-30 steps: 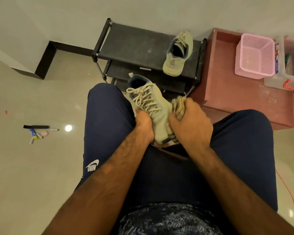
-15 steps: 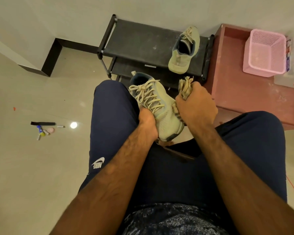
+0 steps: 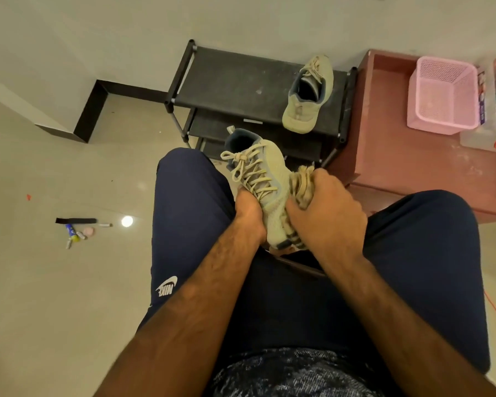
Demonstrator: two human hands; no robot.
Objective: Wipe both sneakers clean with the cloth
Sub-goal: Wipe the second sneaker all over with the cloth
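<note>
Wiping the first sneaker, held between the knees.
Left hand (image 3: pixel 248 212) clamps the sneaker (image 3: pixel 265 183); right hand (image 3: pixel 325 209) is closed around the cloth (image 3: pixel 301 183) against its side. Second sneaker (image 3: pixel 308 94), on the rack's (image 3: pixel 226 78) right end, likely comes next.

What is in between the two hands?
In the head view, the held sneaker sits between the left hand and the right hand. The bunched cloth is pressed against its side by the right hand.

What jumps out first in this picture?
A tan sneaker held over the lap: the left hand grips it while the right hand presses a bunched cloth against its side. Its twin sits on the black shoe rack beyond.
</note>
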